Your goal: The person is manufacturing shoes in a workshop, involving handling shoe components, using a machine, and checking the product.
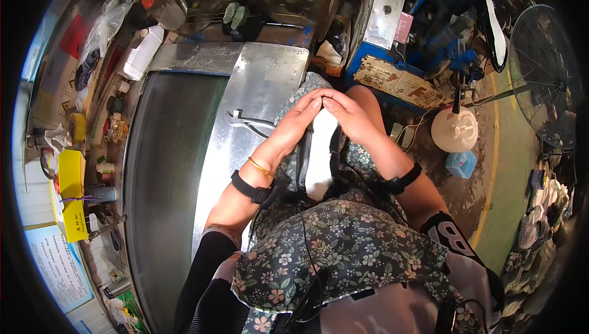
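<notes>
A shoe with a white bottom and black upper (319,162) lies bottom up in my lap, over the floral apron (331,242). Its far end sits between my two hands. My left hand (297,119) wraps the left side and my right hand (350,115) the right, with the thumbs meeting on the white bottom and the fingertips overlapping beyond the end. The fingers' undersides are hidden. Just left of my left hand, a pair of pincers (253,123) rests on the shiny metal tabletop (230,150).
A dark conveyor belt (172,168) runs along the left, beside a shelf with a white bottle (140,52) and a yellow box (72,193). A blue machine (392,79) stands ahead on the right. Farther right are a round cream container (454,130) and a large fan (543,76).
</notes>
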`<state>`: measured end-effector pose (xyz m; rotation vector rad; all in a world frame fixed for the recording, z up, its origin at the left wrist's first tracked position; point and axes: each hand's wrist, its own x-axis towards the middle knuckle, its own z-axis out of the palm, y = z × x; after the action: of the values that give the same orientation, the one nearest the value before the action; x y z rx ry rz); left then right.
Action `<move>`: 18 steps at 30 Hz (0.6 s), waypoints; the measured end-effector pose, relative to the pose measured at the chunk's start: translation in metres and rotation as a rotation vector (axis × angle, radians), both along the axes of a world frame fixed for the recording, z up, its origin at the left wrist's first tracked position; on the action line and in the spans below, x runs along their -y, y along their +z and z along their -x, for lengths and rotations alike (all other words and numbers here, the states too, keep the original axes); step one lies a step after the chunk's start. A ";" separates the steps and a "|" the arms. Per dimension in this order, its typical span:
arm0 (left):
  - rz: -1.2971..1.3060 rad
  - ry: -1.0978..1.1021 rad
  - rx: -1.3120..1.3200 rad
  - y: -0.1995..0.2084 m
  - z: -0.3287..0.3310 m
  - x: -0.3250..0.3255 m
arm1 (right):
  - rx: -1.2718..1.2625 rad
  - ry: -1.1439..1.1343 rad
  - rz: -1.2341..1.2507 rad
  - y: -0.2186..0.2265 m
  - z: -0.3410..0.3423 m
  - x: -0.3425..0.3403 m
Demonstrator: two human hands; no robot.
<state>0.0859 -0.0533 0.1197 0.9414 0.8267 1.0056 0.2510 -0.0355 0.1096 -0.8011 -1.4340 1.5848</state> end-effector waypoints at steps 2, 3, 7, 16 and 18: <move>-0.055 0.008 -0.058 0.002 0.001 -0.002 | 0.266 -0.110 -0.200 0.002 0.002 0.000; -0.090 -0.004 -0.131 0.003 0.000 -0.002 | 0.329 -0.113 -0.283 0.003 0.003 0.001; -0.183 -0.029 -0.080 0.001 -0.002 -0.004 | -0.063 0.017 0.205 0.017 -0.008 0.001; -0.255 -0.012 -0.309 -0.006 -0.018 -0.008 | -0.019 -0.062 0.320 0.004 -0.023 0.027; -0.247 -0.034 -0.344 0.007 -0.029 0.000 | 0.080 -0.008 -0.041 0.000 -0.041 0.030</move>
<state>0.1150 -0.0529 0.1266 1.3615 0.9807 0.9429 0.2918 -0.0657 0.1100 -0.8531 -1.5136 1.5275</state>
